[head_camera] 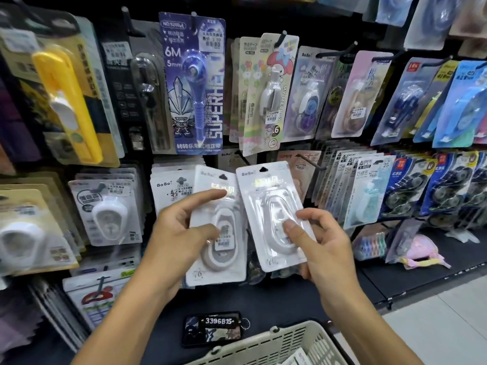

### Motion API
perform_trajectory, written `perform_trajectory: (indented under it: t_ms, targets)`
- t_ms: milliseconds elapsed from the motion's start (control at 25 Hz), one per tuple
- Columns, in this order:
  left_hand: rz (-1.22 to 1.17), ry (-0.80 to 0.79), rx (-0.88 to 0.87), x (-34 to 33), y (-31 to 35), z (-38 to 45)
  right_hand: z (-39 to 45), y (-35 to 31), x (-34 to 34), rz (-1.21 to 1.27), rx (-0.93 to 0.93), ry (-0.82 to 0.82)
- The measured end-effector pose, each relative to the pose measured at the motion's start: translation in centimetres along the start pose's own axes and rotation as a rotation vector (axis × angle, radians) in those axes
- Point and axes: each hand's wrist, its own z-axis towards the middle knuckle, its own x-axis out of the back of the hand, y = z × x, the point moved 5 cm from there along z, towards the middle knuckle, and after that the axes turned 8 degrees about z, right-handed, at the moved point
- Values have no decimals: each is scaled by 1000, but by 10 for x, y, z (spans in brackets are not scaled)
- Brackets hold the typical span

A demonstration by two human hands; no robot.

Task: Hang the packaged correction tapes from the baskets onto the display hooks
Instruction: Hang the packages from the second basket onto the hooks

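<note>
My left hand [181, 233] holds a white packaged correction tape [218, 248] upright, thumb across its blister and index finger stretched over its top. My right hand [319, 246] pinches a second white packaged correction tape [271, 214], thumb pressed on the clear blister, its hang hole at the top. Both packs sit side by side in front of the display wall. Just behind them hangs a stack of matching white BoBo packs [171, 191] on a hook. A bare black display hook [311, 160] juts out to the upper right of the right pack.
A cream plastic basket [276, 343] with more packs stands at the bottom centre on a dark shelf. A black key-tag pack [213, 329] lies beside it. Dense rows of hanging stationery packs cover the wall, including a blue superhero pack [195, 83]. Pale floor shows at the lower right.
</note>
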Motion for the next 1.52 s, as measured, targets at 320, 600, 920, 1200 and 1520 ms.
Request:
perform_trajectory:
  t_ms: [320,600,920,1200,1520]
  targets:
    - [-10,207,27,19,1,-1,0,21,-4,38,-61,11]
    - [-149,109,53,2,-3,-3,-12,43,-55,110,-281,-423]
    - [623,164,-197,6,5,-7,0,19,-28,124,-129,-76]
    - [981,19,-137,-2,-14,-6,-14,4,-5,87,-53,100]
    - [1161,-49,-144,-6,-24,-4,2,5,-27,-46,-110,51]
